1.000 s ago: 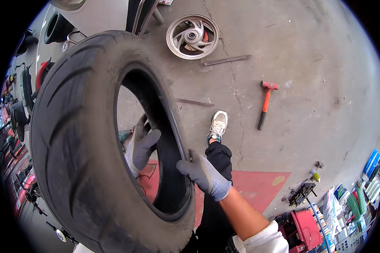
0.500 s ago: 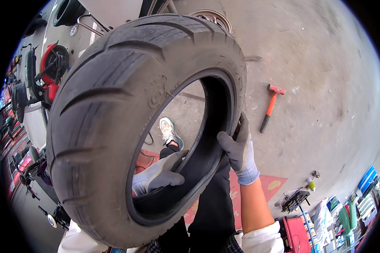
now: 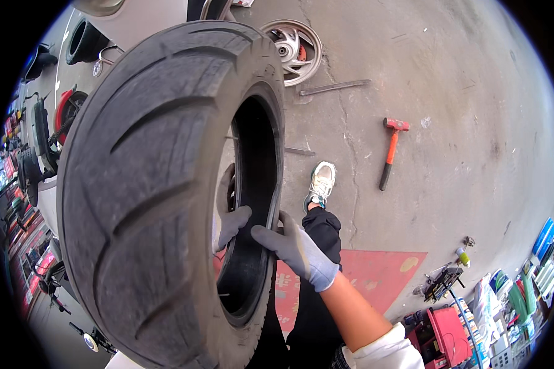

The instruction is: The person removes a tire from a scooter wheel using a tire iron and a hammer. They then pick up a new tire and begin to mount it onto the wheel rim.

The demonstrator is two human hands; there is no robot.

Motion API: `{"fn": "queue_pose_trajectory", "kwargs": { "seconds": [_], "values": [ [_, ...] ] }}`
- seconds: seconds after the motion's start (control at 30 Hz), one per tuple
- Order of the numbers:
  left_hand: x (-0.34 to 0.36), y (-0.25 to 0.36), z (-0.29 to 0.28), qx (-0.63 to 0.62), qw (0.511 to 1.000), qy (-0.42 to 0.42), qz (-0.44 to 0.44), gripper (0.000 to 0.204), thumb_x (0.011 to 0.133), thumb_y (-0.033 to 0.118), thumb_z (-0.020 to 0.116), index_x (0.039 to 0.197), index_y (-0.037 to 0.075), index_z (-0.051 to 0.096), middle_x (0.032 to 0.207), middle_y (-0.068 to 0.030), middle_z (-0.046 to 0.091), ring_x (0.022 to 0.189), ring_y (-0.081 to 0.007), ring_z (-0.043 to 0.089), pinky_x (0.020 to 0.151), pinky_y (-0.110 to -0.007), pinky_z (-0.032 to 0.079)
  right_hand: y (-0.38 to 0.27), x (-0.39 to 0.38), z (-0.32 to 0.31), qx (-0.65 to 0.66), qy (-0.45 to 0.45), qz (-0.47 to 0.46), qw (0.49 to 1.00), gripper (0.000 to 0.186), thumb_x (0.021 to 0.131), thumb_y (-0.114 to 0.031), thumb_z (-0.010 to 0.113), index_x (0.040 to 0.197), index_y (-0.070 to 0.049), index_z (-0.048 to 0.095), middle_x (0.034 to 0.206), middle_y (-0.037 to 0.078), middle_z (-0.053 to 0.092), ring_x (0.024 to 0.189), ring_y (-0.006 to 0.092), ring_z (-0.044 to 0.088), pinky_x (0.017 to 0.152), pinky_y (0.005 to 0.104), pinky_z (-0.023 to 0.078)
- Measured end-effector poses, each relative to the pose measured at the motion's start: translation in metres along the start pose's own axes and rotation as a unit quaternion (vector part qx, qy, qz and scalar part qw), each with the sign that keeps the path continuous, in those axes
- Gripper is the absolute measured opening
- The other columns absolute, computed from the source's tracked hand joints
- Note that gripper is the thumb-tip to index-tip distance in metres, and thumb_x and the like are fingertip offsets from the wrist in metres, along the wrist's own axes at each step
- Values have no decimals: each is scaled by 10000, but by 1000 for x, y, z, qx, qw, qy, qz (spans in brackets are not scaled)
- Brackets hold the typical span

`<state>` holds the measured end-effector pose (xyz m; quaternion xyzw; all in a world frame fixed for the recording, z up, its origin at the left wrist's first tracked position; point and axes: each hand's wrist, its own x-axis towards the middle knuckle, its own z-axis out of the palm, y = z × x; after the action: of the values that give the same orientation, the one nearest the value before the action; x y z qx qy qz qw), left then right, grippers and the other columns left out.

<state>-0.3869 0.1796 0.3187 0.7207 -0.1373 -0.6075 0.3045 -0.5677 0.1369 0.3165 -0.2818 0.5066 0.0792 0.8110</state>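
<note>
A large black tire [image 3: 148,178] fills the left half of the view, held upright in the air with its broad grooved tread turned towards me. My right hand [image 3: 297,249], in a grey glove, grips the near bead on the right side, thumb inside the opening. Through the hole shows part of my left hand [image 3: 230,226], also gloved, its fingers curled on the tire's inner edge; the rest of it is hidden behind the rubber. No wheel sits inside the tire.
A hammer [image 3: 392,150] with red head and orange-black handle lies on the concrete. Beyond my shoe [image 3: 321,182] are a flat metal bar [image 3: 334,88] and a silver wheel rim [image 3: 308,46]. A red mat [image 3: 375,273] lies underfoot; a pink-red box [image 3: 447,335] stands lower right.
The tire has turned and shifted left, showing more tread and a narrower opening. My right hand moved left with it. The silver rim and metal bar are now uncovered.
</note>
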Motion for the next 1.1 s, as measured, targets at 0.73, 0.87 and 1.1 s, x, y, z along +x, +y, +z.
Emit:
{"fn": "queue_pose_trajectory", "kwargs": {
  "seconds": [0.73,0.87,1.1],
  "values": [
    [-37,26,2,-64,944,-210,-246,986,777,160,691,1576,-18,142,1458,-217,449,1322,-256,475,1128,-321,338,-49,56,-52,-121,267,-324,900,593,812,-41,626,1367,35,433,1101,245,655,1004,347,682,860,412,538],
    [-33,21,-2,-49,948,-201,-243,976,770,126,668,1576,-21,137,1443,-243,457,1314,-266,484,1125,-320,343,-58,55,-54,-160,278,-346,882,601,811,-53,633,1369,35,428,1114,262,646,1015,368,676,870,424,533],
    [-43,29,-5,-102,950,-192,-223,919,800,96,630,1565,-43,140,1444,-255,459,1312,-275,491,1114,-331,357,-60,57,-50,-123,254,-285,916,621,821,-86,638,1388,37,415,1136,270,635,1006,357,672,865,425,535]
  ]
}}
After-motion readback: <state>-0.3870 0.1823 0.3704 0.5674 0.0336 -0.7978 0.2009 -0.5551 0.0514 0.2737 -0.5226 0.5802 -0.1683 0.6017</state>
